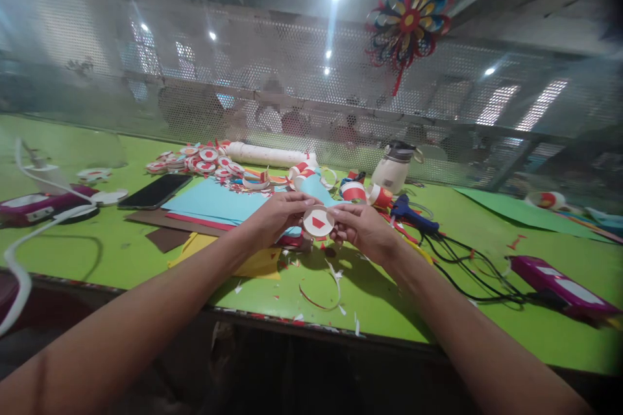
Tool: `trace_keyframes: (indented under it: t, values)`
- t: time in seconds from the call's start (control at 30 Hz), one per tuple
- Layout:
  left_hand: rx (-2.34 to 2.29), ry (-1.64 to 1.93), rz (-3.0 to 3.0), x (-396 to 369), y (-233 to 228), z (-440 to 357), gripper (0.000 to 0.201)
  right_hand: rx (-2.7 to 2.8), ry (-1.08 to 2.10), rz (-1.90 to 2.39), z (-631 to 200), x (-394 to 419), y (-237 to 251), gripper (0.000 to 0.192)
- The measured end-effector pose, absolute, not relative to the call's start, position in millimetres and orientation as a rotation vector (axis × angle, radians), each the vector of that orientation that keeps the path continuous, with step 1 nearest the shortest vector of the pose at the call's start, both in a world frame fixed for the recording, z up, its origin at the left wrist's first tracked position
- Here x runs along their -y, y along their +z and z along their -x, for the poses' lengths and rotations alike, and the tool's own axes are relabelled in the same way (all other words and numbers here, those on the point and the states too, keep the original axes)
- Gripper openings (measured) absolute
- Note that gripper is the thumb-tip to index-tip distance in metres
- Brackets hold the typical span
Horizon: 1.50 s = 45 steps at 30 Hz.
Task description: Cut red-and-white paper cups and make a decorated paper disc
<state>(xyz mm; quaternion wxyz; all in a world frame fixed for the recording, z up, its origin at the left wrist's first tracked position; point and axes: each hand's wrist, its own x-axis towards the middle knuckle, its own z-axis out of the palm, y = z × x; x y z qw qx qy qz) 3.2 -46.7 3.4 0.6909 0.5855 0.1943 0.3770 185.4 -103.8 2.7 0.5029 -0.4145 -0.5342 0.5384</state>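
A: What have you got there?

B: A white paper disc (318,222) with a red shape on it. My left hand (277,215) pinches its left edge, my right hand (361,227) its right, and I hold it above the green surface (121,253), just in front of the blue paper sheet (219,201).

A: Any tips?

B: I'd grip lightly at the rim so it stays flat, and keep clear of the glue gun (409,211) to the disc's right.
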Motion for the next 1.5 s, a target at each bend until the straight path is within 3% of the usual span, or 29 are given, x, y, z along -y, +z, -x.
trace_keyframes:
  t: [0.73,1.5]
  values:
    - [-0.494,1.009,-1.207,40.1,2.2,-3.5,0.016,1.253,1.238,1.040,-185.6,102.7,3.1,0.019]
    - [-0.538,0.935,-1.289,44.0,4.6,0.7,0.022,1.257,1.145,1.025,-185.4,102.4,2.4,0.025]
